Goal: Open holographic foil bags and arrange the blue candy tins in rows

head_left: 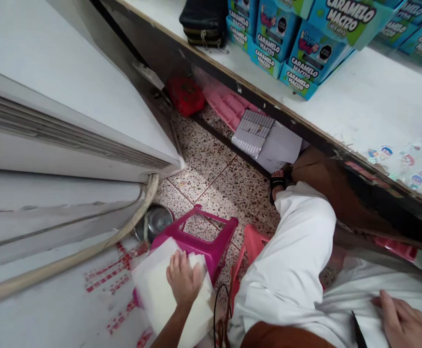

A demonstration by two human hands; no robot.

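Note:
My left hand (185,279) lies on a stack of pale, thin sheets (160,299), its fingers stretched out over the upper part. The stack rests on a magenta plastic stool (211,249), and a few sheet edges stand up beside my thumb. Over on the right, my right hand (404,321) rests on my white-clothed leg (298,261), fingers apart, with nothing visible in it. Close to it is a dark pointed strip (358,329); what it is I cannot make out.
Boxes of candy (305,60) and a black pouch (203,21) stand on a white shelf (373,111). Below are a pink tray (229,104) and a red bag (185,95). Left, a white appliance (88,96), a hose (124,237) and a metal bowl (160,220) border the speckled floor (229,188).

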